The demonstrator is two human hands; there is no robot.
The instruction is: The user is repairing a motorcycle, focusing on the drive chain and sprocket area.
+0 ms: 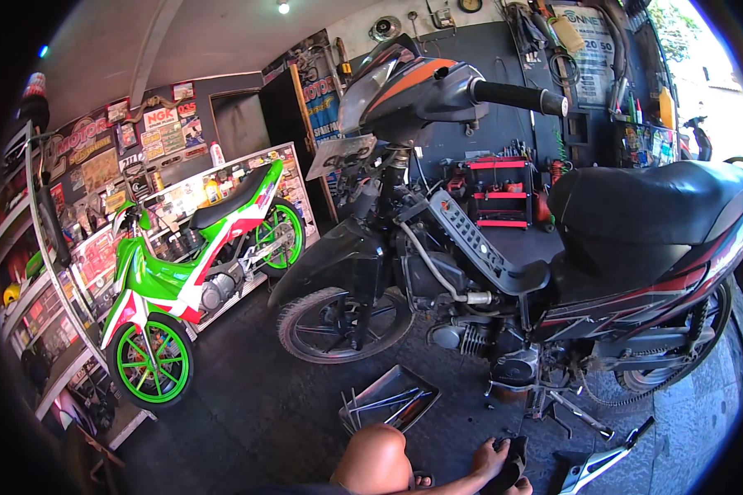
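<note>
Near the lower edge, my left hand [489, 459] is closed on a dark flat piece [515, 464] whose kind I cannot make out. A small patch of skin [520, 487] beside the lower end of this piece seems to be part of my right hand; its fingers are mostly cut off. In front stands a black motorcycle [648, 305] with its side panels off, frame and engine [462, 337] exposed. A tray [400, 384] with several long, thin tools lies before the front wheel [347, 326]. Right of my hands, a silver-white bracket-like part [607, 462] rests on the floor.
My bare knee [376, 458] rises at the lower middle. A green, white and red motorcycle [198, 264] stands at the left, by a metal shelf rack [58, 289]. Behind the black motorcycle is a red tool cart [501, 194]. Small dark bits lie near the stand [582, 412].
</note>
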